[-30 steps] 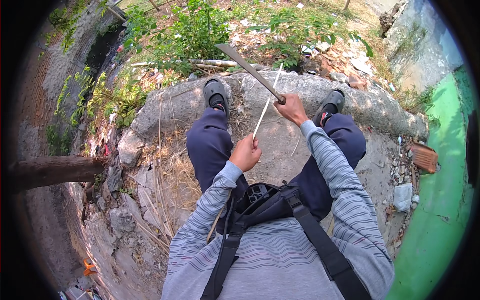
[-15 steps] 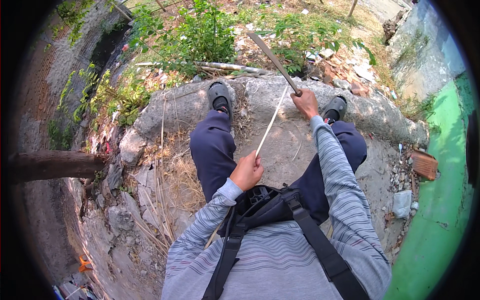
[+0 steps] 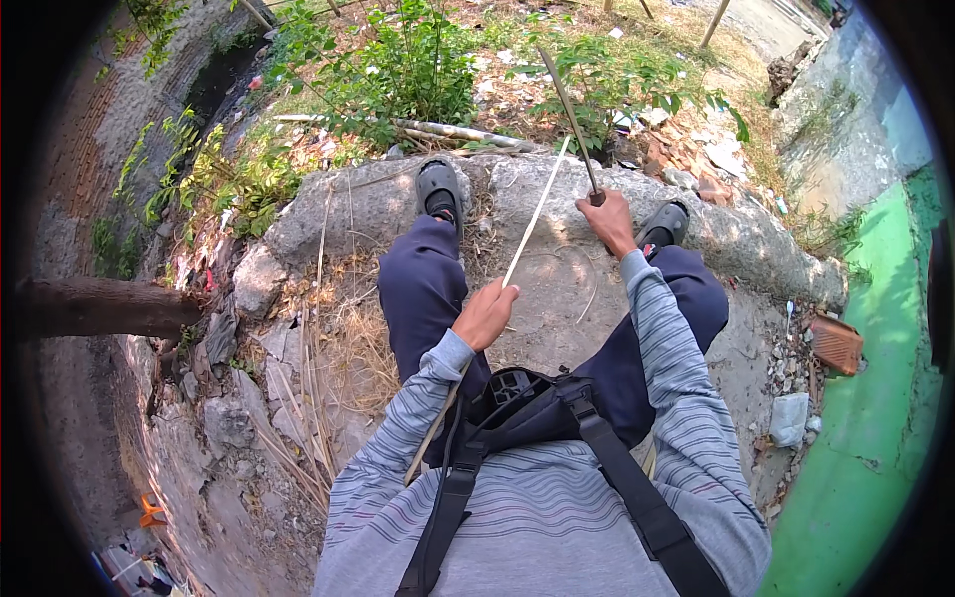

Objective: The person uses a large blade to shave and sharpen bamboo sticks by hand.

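My left hand (image 3: 484, 314) is closed around a long, thin, pale strip (image 3: 537, 214), which looks like split bamboo or cane. The strip slants up and away past my left knee, and its lower end runs back along my left forearm. In my right hand (image 3: 611, 221) is the dark handle of a machete (image 3: 569, 109), its long narrow blade pointing up and away, tilted a little left. Blade and strip are apart, the strip's far tip lying just left of the blade.
My feet rest on a rough concrete ledge (image 3: 557, 199). Beyond it are leafy plants (image 3: 418, 75), litter and a pole (image 3: 468, 134). Long dry strips (image 3: 316, 388) lie at left, near a tree trunk (image 3: 109, 306). At right are an orange-brown basket (image 3: 837, 343) and a green surface (image 3: 865, 428).
The machete blade has swung to the right and stands more upright. My left hand has shifted slightly forward and left, and the strip's tip reaches farther out.
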Motion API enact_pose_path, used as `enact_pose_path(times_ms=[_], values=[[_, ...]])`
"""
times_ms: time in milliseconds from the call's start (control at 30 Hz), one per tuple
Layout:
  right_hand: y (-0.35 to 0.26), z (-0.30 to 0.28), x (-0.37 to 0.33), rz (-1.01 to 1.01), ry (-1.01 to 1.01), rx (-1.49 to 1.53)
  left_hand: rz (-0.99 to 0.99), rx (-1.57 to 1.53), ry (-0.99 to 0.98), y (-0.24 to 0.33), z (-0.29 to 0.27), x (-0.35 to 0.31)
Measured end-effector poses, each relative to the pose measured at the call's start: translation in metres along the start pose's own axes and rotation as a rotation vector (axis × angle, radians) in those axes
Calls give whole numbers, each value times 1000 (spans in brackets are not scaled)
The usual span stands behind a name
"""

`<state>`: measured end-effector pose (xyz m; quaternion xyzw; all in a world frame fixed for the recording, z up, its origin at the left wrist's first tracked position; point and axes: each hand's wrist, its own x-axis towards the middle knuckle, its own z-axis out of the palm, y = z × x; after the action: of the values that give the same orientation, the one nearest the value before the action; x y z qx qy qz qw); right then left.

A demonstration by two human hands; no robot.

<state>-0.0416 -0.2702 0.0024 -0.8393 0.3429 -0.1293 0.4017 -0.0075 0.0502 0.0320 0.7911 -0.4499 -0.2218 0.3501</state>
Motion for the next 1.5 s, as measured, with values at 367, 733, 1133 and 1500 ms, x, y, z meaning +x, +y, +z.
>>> enact_pose_path(times_ms=[367, 733, 1133, 1500], values=[[-35, 38, -71, -373, -113, -160, -278, -67, 80, 6, 18, 60], [-23, 47, -53, -285, -87, -77, -198, -102, 204, -6, 36, 52], [-22, 46, -40, -223, -262, -97, -206, -105, 140, -9, 29, 44], [-13, 38, -26, -201, -221, -163, -208, -85, 126, -3, 30, 36]])
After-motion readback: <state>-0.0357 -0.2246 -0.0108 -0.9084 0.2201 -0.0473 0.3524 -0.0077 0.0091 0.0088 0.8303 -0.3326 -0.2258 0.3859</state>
